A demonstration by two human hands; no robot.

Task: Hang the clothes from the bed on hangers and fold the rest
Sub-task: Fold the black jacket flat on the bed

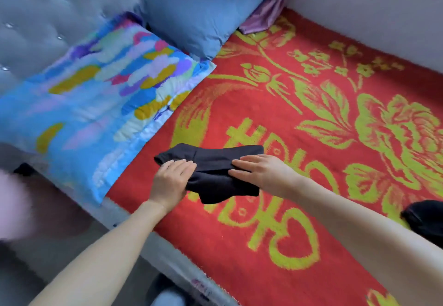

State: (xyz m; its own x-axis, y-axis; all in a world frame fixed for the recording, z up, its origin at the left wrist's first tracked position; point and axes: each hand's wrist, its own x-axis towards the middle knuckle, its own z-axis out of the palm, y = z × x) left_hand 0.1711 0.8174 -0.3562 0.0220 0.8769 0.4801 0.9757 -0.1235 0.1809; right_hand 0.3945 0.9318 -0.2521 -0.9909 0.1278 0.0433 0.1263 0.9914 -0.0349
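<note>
The black garment point(215, 173) lies folded on the bed's red blanket point(299, 49), near the edge. My left hand point(171, 181) rests on its left end and my right hand point(261, 173) presses its right side. The fingers of both are stretched flat, gripping nothing. A patterned pillow point(96, 101) lies to the left.

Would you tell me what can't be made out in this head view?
Head view only.
Garment: kind unclear, folded under left hand and right hand.
Left hand's thumb: hidden beneath it, grip unclear.
Dark item: cut by right edge.
Pink shape: blurred, left edge.
</note>
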